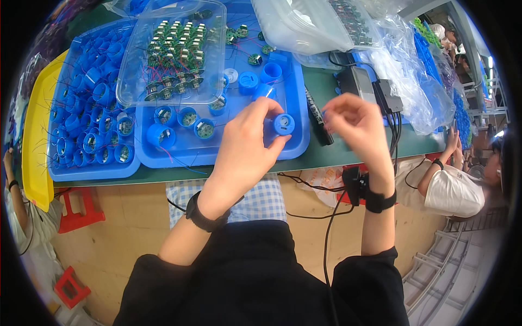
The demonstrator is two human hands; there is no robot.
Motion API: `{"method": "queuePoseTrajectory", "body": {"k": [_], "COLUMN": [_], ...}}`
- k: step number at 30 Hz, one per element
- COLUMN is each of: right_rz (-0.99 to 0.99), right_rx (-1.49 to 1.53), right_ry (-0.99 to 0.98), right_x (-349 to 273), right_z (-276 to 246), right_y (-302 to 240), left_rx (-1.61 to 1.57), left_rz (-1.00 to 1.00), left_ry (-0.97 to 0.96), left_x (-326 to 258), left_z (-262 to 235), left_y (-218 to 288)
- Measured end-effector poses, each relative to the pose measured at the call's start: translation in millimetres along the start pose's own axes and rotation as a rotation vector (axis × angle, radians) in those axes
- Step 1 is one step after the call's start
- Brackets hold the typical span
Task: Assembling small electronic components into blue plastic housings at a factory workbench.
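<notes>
Between the thumb and fingers of my left hand (250,138) is a small blue plastic cup (283,124), its round end facing up with a pale disc and a dark slot in it. To the right, apart from the cup, my right hand (356,122) is closed in a pinch; what its fingertips hold, if anything, is too small to make out. Under my left hand lies a blue tray (190,156). Several blue cups with green circuit boards inside, such as one cup (205,129), stand in it. More blue cups (248,81) sit just beyond my left hand.
A clear plastic box (126,81) of circuit boards rests over the trays. At left, another blue tray (98,173) is crowded with wired cups, beside a yellow tray (33,136). A black marker (318,117), black boxes with cables (387,95) and plastic bags (424,103) lie right. Other people work at both sides.
</notes>
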State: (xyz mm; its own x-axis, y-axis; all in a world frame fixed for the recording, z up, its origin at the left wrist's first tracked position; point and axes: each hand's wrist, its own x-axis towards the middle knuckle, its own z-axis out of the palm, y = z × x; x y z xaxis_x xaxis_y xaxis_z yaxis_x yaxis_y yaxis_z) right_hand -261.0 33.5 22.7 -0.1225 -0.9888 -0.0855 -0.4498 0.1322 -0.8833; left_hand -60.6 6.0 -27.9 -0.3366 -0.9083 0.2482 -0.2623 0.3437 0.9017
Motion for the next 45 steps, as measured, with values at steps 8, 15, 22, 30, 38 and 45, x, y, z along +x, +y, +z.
{"method": "queuePoseTrajectory", "body": {"k": [8,15,22,30,38,45], "right_rz": [-0.004,-0.096,-0.247,-0.284,-0.284,-0.455], "right_rx": [-0.336,-0.436,-0.596,-0.729,-0.7,-0.555], "right_ry": [0.061,0.137,0.223,0.258,0.298,-0.001], "right_x": [-19,-21,-27,-27,-26,-17], "right_z": [25,32,35,48,31,42], "right_y": [9,16,26,38,18,-8], "left_rx": [0.0,-0.01,-0.065,0.284,0.003,0.058], "left_rz": [0.111,0.112,0.18,0.259,-0.023,-0.026], "left_ry": [0.08,0.073,0.191,0.153,-0.133,-0.161], "left_x": [0,-2,-4,-7,2,1], "left_z": [-1,-2,2,7,-2,-1], "left_y": [1,2,-3,1,-1,-1]}}
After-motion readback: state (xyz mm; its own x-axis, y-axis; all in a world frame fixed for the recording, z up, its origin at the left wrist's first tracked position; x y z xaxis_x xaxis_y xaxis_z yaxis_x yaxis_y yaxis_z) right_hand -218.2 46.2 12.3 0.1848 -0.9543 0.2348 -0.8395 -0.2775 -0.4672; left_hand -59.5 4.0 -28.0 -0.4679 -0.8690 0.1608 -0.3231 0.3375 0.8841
